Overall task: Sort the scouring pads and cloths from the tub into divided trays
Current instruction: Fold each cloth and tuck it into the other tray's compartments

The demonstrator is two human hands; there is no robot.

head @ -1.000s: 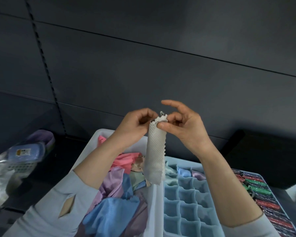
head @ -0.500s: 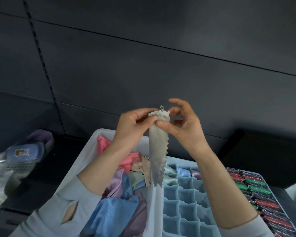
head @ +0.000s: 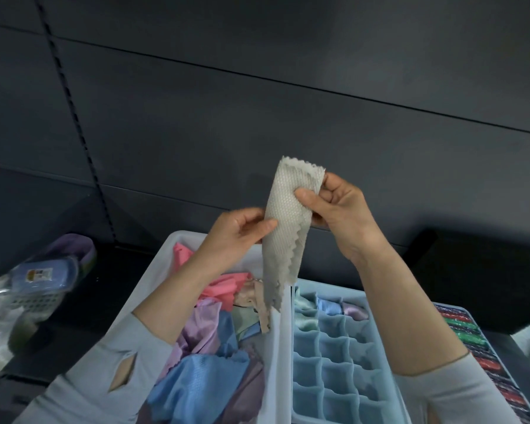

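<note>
While the beige cloth (head: 288, 228) hangs between my hands above the tub (head: 276, 347), I'm working it into a narrow roll. My right hand (head: 340, 209) pinches its upper part at about 1 o'clock of the cloth, thumb across the waffle face, fingers curled behind. My left hand (head: 236, 237) pinches the edge at 9 o'clock, thumb on front. The zigzag tail dangles toward 6 o'clock, over the wall between the tub and the blue divided tray (head: 334, 356). To do this well, I judge I should keep the wrap tight, tuck the loose tail in, and make the bundle slim enough for one cell. A few cells at the tray's 12 o'clock end already hold cloths, so an empty cell beside them looks like the target.
</note>
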